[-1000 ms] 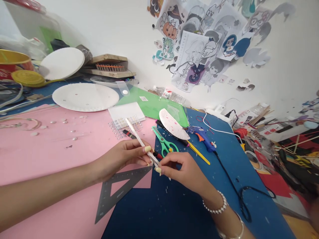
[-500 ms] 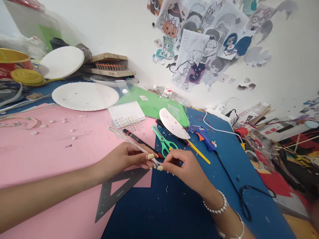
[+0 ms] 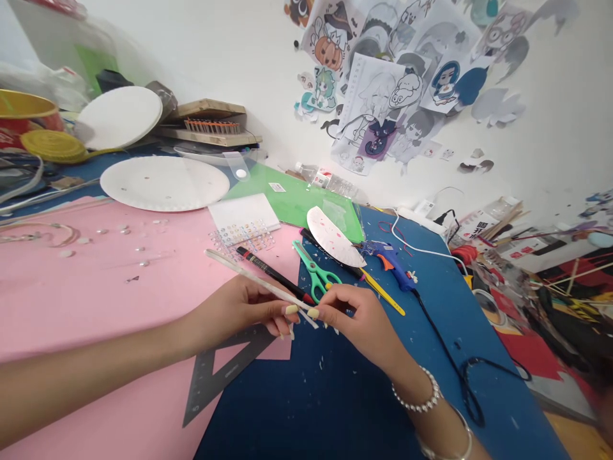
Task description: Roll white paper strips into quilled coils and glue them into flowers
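Note:
A thin white strip (image 3: pixel 249 273), cord-like and doubled near my fingers, slants from upper left down to my two hands. My left hand (image 3: pixel 261 306) pinches it between thumb and fingers. At its lower end my right hand (image 3: pixel 352 322) also pinches it, close by my left fingertips. Short white ends poke out below the fingers. Just beyond the hands lie a black marker (image 3: pixel 272 271) with a red end and green-handled scissors (image 3: pixel 313 271). A dark set square (image 3: pixel 205 383) lies partly under my left hand.
Pink paper (image 3: pixel 96 306) covers the left of the blue table (image 3: pixel 297 409). A white paper plate (image 3: pixel 163 185) and a green folder (image 3: pixel 297 198) lie behind. To the right are a cut plate piece (image 3: pixel 335 236), a yellow tool (image 3: pixel 383 294) and a blue glue gun (image 3: pixel 395 265) with its black cord.
The strip's lower part, looped between my fingertips before, now looks straighter, with loose ends showing. My right fingertips have shifted slightly up. Both hands stay in nearly the same place.

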Tool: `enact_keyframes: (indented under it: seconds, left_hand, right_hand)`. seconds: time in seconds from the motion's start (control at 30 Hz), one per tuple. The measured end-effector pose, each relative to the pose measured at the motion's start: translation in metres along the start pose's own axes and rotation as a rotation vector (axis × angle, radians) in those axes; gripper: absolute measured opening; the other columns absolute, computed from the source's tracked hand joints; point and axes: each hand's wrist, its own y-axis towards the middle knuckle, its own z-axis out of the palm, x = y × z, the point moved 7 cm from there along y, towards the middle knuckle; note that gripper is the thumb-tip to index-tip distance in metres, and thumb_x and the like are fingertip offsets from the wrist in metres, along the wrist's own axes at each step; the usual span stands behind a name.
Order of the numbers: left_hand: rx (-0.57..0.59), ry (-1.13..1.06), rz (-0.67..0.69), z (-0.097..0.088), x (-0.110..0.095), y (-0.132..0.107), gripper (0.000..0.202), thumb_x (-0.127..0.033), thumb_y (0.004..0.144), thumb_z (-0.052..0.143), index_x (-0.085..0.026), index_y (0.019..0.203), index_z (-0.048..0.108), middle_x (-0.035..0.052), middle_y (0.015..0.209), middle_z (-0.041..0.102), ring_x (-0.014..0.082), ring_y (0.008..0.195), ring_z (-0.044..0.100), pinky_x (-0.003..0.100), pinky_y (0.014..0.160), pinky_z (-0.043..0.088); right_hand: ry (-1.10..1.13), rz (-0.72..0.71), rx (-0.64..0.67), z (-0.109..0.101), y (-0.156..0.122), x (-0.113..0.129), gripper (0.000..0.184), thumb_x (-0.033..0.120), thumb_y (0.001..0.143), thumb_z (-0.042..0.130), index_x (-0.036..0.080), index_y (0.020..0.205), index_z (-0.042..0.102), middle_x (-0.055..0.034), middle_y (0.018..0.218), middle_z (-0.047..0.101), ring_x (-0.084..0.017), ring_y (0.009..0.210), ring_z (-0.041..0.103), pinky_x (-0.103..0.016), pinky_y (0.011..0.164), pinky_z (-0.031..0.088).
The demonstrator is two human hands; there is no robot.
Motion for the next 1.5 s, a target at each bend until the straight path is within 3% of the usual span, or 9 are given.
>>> enact_keyframes:
  seconds: [0.3,0.47,0.63,0.9,1.2,1.37,1.43,1.5]
  left_hand:
    - [-0.062,0.010,-0.047,-0.004,-0.002,-0.002,0.013,-0.026,0.073,0.060,-0.015,0.073,0.067,0.0005,0.065,0.068,0.0101,0.055,0.060,0.018,0.054,0.049]
    - [-0.064,0.025,-0.047,-0.005,-0.002,-0.002,0.016,-0.028,0.073,0.060,-0.015,0.072,0.068,0.0022,0.064,0.068,0.0111,0.056,0.061,0.019,0.057,0.050]
    - [-0.088,0.071,0.015,-0.007,-0.005,-0.002,0.017,-0.027,0.076,0.056,-0.016,0.077,0.068,0.0022,0.063,0.068,0.0125,0.056,0.061,0.022,0.057,0.050]
    - [-0.113,0.019,0.048,-0.008,-0.008,-0.003,0.014,-0.024,0.072,0.062,-0.017,0.081,0.070,0.0025,0.067,0.069,0.0136,0.058,0.061,0.024,0.059,0.050]
    - [-0.074,-0.045,0.042,-0.005,-0.004,-0.003,0.014,-0.019,0.076,0.058,-0.019,0.083,0.070,0.0014,0.071,0.069,0.0117,0.058,0.061,0.022,0.058,0.050]
    - [-0.101,0.116,0.073,-0.010,-0.012,-0.004,0.015,-0.024,0.077,0.056,-0.018,0.084,0.067,-0.0002,0.065,0.067,0.0133,0.063,0.062,0.023,0.063,0.050]
    - [-0.116,0.200,0.129,-0.014,-0.018,-0.004,0.017,-0.028,0.077,0.057,-0.019,0.090,0.063,0.0007,0.077,0.067,0.0147,0.072,0.062,0.025,0.069,0.050]
    - [-0.211,0.270,0.232,-0.023,-0.027,-0.006,0.025,-0.030,0.077,0.056,-0.021,0.101,0.055,0.0027,0.100,0.062,0.0162,0.085,0.060,0.028,0.076,0.049]
  right_hand:
    - [0.059,-0.042,-0.104,-0.006,0.000,0.003,0.011,0.024,0.079,0.053,0.020,0.082,0.063,0.0006,0.078,0.063,-0.010,0.068,0.056,-0.020,0.059,0.043]
    - [0.093,0.004,-0.128,-0.008,-0.002,-0.001,0.009,0.025,0.077,0.056,0.019,0.076,0.063,0.0014,0.066,0.063,-0.009,0.054,0.054,-0.021,0.051,0.042]
    - [0.016,-0.086,-0.109,-0.005,-0.004,0.010,0.011,0.027,0.073,0.062,0.019,0.067,0.063,0.0015,0.063,0.060,-0.010,0.057,0.052,-0.022,0.052,0.039]
    - [0.003,-0.166,-0.135,-0.004,-0.004,0.016,0.004,0.021,0.071,0.064,0.019,0.067,0.063,-0.0025,0.086,0.060,-0.012,0.075,0.056,-0.022,0.056,0.044]
    - [0.071,-0.106,-0.109,-0.001,-0.004,0.009,0.005,0.017,0.075,0.058,0.019,0.071,0.060,-0.0002,0.073,0.064,-0.012,0.067,0.060,-0.024,0.062,0.048]
    - [0.038,-0.119,-0.158,-0.007,-0.005,0.008,0.005,0.017,0.076,0.057,0.019,0.072,0.059,0.0012,0.071,0.062,-0.010,0.065,0.058,-0.022,0.061,0.047]
    - [0.020,-0.124,-0.192,-0.012,-0.005,0.008,0.004,0.017,0.076,0.057,0.019,0.072,0.058,0.0018,0.071,0.061,-0.010,0.065,0.058,-0.020,0.061,0.047]
    - [-0.007,-0.130,-0.234,-0.017,-0.006,0.007,0.003,0.017,0.076,0.057,0.020,0.076,0.058,0.0020,0.071,0.062,-0.010,0.066,0.058,-0.020,0.062,0.048]
